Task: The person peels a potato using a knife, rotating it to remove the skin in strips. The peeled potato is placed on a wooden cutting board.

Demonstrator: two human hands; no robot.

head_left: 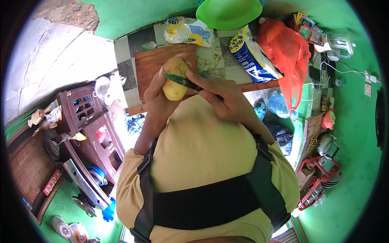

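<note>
My left hand [158, 95] is closed around a yellowish potato [175, 93], held upright in front of my chest. In my right hand [226, 98] is a small knife [177, 79] with a dark, greenish blade. The blade lies across the potato's near face, and its tip reaches the fingers of my left hand. My right index finger rests along the blade near the potato. Beneath both hands, a wooden cutting board [146, 68] lies on the checkered tabletop [123, 48]; the hands hide part of it.
Behind the board are a spoon [149, 45] and a tissue pack [188, 32]. A green plastic basin [229, 13] stands at the back. Rightward lie a blue-and-white plastic packet [255, 57] and a red plastic bag [282, 51] overhanging the edge. A brown cabinet [82, 103] stands left.
</note>
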